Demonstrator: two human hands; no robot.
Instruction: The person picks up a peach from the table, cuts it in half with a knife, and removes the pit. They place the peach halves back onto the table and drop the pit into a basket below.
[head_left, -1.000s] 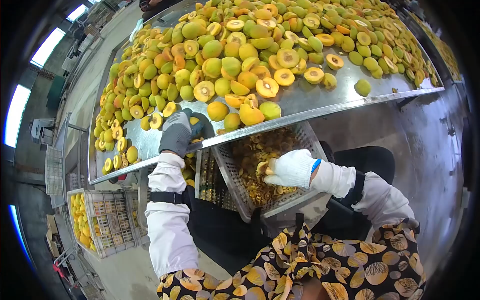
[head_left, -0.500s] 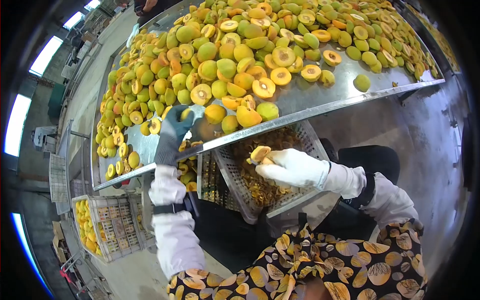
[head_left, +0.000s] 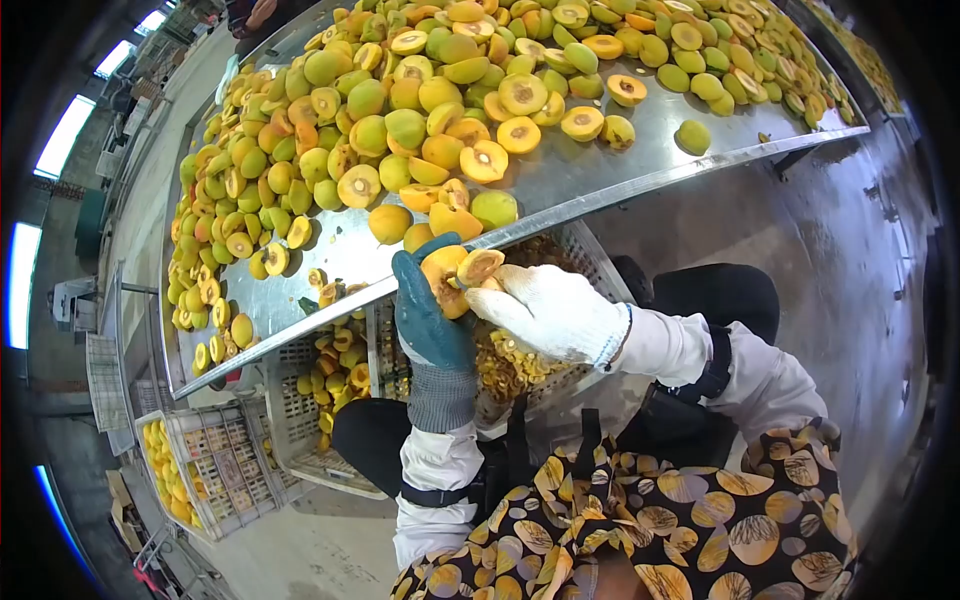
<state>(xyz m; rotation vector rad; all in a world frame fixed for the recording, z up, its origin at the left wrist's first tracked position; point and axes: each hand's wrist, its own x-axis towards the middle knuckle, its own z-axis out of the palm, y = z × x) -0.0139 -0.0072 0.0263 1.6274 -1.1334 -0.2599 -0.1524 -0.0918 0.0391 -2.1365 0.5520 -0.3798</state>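
Observation:
My left hand [head_left: 435, 310], in a blue-green coated glove with a grey cuff, is closed around a yellow peach half [head_left: 443, 280]. The half is held just off the table's front edge. My right hand [head_left: 545, 312], in a white knit glove, meets it from the right. Its fingertips pinch a round, brown-centred cut peach piece [head_left: 480, 266], which overlaps the half. Whether a small tool is also in those fingers is hidden. Behind both hands, a large pile of peach halves [head_left: 405, 130] covers much of the metal table [head_left: 560, 205].
Below the hands a plastic crate [head_left: 600, 265] holds scraps and peelings. Left of it, another crate [head_left: 290, 400] contains peach pieces. A further crate [head_left: 235, 470] of yellow fruit stands on the floor. Another person's hand [head_left: 262, 12] shows at the top left.
My left hand has come back from the pile to the table's front edge with a peach half. My right hand has moved left and up to meet it. The view has shifted slightly.

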